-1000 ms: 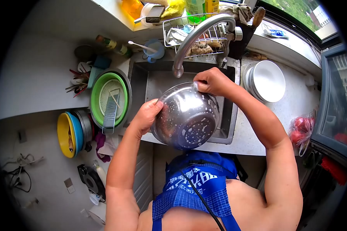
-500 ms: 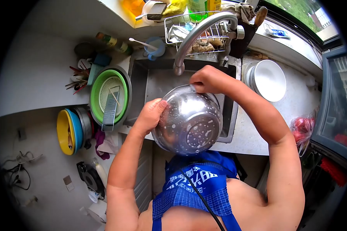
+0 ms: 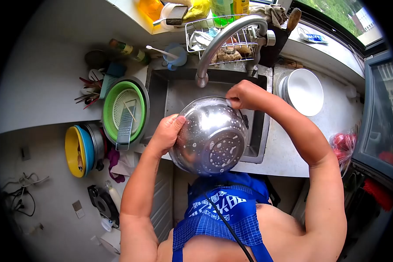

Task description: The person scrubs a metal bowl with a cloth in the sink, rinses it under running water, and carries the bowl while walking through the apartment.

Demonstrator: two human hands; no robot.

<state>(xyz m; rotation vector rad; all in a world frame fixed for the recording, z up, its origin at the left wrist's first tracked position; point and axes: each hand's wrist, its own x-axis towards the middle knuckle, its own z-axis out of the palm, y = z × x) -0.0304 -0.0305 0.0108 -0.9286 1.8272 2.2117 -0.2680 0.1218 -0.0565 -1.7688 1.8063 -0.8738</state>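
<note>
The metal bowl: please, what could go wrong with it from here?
The bowl is spotted with suds or droplets, so it might slip from the left hand. Its base shows past the sink, so drips may fall on the apron. The tap looks close; lifting could cause a knock.

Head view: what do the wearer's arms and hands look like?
No sleeves. Left hand and right hand: no gloves; no wristwatch visible. Blue apron, white-lettered, partly checked; thin black cable runs across it.
</note>
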